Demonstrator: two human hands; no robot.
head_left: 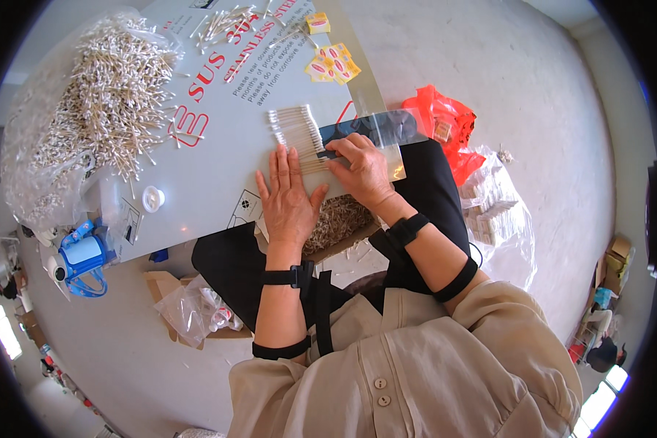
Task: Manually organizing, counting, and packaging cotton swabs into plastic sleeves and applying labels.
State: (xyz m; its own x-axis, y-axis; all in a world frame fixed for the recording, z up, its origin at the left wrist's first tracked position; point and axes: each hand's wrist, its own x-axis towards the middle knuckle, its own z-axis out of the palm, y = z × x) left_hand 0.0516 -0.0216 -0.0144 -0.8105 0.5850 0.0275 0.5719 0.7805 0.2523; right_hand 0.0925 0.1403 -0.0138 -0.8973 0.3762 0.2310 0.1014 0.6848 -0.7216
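Pale table (pixel 212 175) over a grey floor (pixel 525 87). One short row of cotton swabs (pixel 298 123) lies lined up near the table's edge; by the look of it, a small share is ordered, most left loose: a heap (pixel 113 80) spills from a clear bag (pixel 25 146). Left hand (pixel 290 201) flat, fingers spread at the row's lower end; right hand (pixel 365 171), grip narrow, apparently on a small dark piece (pixel 328 154). Carton (pixel 354 238) below holds sticks (pixel 339 219); red bag (pixel 467 164), a small box (pixel 442 130).
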